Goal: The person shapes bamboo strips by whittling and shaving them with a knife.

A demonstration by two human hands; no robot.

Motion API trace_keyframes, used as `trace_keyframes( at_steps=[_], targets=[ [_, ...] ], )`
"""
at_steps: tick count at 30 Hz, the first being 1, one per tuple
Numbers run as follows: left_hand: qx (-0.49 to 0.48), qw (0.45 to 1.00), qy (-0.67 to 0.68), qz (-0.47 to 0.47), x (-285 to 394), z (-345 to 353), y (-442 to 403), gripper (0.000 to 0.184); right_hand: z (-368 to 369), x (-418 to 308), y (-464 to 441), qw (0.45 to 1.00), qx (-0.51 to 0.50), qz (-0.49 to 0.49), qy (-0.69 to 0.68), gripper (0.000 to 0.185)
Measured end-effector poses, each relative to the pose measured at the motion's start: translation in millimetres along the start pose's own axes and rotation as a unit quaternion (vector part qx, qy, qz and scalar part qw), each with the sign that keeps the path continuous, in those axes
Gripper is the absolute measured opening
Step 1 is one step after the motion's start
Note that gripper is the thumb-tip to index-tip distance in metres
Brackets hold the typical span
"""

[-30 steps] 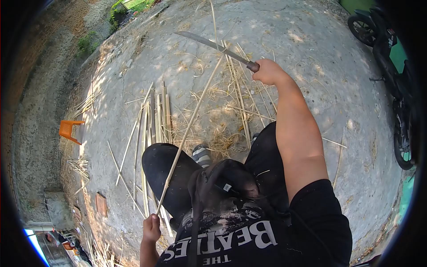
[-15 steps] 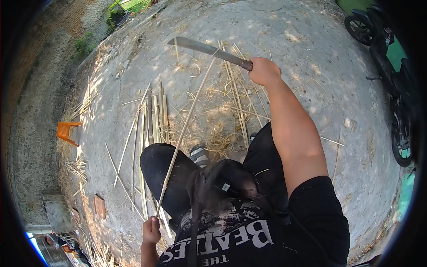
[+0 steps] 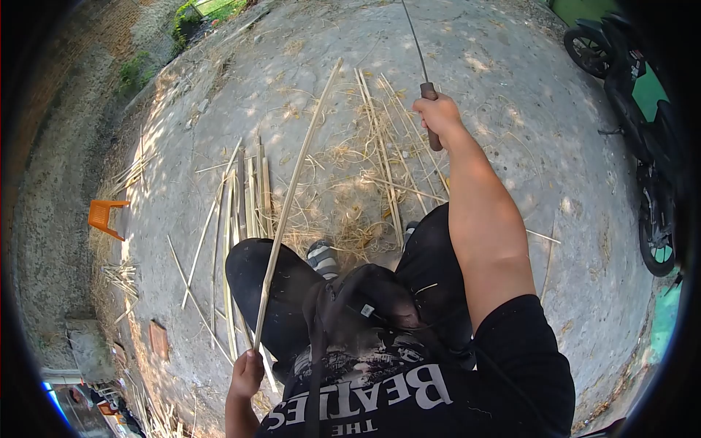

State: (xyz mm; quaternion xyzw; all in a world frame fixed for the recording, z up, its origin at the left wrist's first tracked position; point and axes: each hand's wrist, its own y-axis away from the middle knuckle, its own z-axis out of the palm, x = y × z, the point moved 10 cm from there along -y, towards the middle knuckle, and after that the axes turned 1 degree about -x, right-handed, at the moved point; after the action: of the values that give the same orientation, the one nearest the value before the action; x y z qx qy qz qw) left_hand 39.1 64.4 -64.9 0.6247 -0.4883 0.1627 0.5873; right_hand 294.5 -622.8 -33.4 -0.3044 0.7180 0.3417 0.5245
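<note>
My left hand (image 3: 247, 373), at the lower left, is closed around the near end of a long pale strip (image 3: 292, 190). The strip slants up and away over my knee, its far end apart from the blade. My right hand (image 3: 438, 117) grips the brown handle of a long knife (image 3: 418, 45), whose blade points away from me and shows nearly edge-on. Curly shavings (image 3: 350, 219) lie on the ground around my feet, and several loose strips (image 3: 381, 146) rest just beyond them.
More strips (image 3: 232, 212) lie on the concrete ground (image 3: 584, 292) left of my knee. An orange stool (image 3: 108, 217) stands far left, with a brick (image 3: 158, 340) below it. A black motorcycle (image 3: 626, 109) is at the right, and a rough wall runs along the left.
The knife has swung from pointing left across the strip to pointing away from me, off the strip. The strip's far end has shifted left, and the thin sliver at the blade is gone from there.
</note>
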Motion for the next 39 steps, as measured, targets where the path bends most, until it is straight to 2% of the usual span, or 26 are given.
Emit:
trace_keyframes(
  at_steps=[1, 2, 4, 10, 13, 15, 17, 18, 21, 24, 28, 31, 34, 37, 39],
  targets=[
    [-0.019, 0.999, 0.030, -0.027, 6, 8, -3, 0.051, 4, -18, 11, 0.999, -0.014, -0.019, 0.028, 0.021],
    [-0.028, 0.999, 0.008, 0.019, 22, 15, -9, 0.051, 10, -33, 21, 0.997, -0.029, -0.038, 0.054, 0.021],
    [-0.048, 0.997, 0.052, 0.013, 46, 32, -17, 0.050, 31, -60, 36, 0.977, -0.088, -0.112, 0.156, 0.020],
    [-0.142, 0.974, 0.165, 0.061, 105, 75, -42, 0.056, 111, -105, 119, 0.859, -0.245, -0.256, 0.368, 0.018],
    [-0.144, 0.978, 0.123, 0.090, 123, 82, -51, 0.052, 138, -113, 151, 0.801, -0.281, -0.314, 0.426, 0.015],
    [-0.121, 0.986, 0.082, 0.077, 126, 79, -49, 0.039, 147, -113, 158, 0.775, -0.282, -0.351, 0.443, 0.014],
    [-0.085, 0.994, 0.011, 0.069, 129, 76, -39, 0.034, 137, -101, 127, 0.812, -0.264, -0.307, 0.420, 0.014],
    [-0.077, 0.994, -0.002, 0.083, 138, 78, -33, 0.038, 131, -94, 112, 0.829, -0.252, -0.285, 0.409, 0.014],
    [-0.063, 0.992, -0.036, 0.102, 144, 78, -27, 0.035, 126, -91, 105, 0.850, -0.231, -0.279, 0.383, 0.010],
    [-0.059, 0.994, -0.023, 0.087, 130, 78, -38, 0.032, 134, -105, 128, 0.844, -0.227, -0.309, 0.375, 0.010],
    [-0.084, 0.993, -0.019, 0.076, 127, 88, -40, 0.027, 156, -109, 158, 0.783, -0.261, -0.398, 0.400, 0.012],
    [-0.083, 0.996, -0.017, 0.039, 117, 77, -24, 0.026, 132, -100, 119, 0.820, -0.224, -0.362, 0.384, 0.012],
    [-0.065, 0.997, -0.018, 0.043, 112, 64, -11, 0.027, 104, -79, 77, 0.908, -0.185, -0.227, 0.300, 0.012],
    [-0.050, 0.998, -0.042, 0.024, 110, 65, -14, 0.027, 107, -85, 84, 0.896, -0.176, -0.249, 0.323, 0.013],
    [-0.061, 0.998, 0.002, 0.033, 110, 69, -21, 0.027, 118, -95, 102, 0.865, -0.197, -0.294, 0.355, 0.013]
  ],
)
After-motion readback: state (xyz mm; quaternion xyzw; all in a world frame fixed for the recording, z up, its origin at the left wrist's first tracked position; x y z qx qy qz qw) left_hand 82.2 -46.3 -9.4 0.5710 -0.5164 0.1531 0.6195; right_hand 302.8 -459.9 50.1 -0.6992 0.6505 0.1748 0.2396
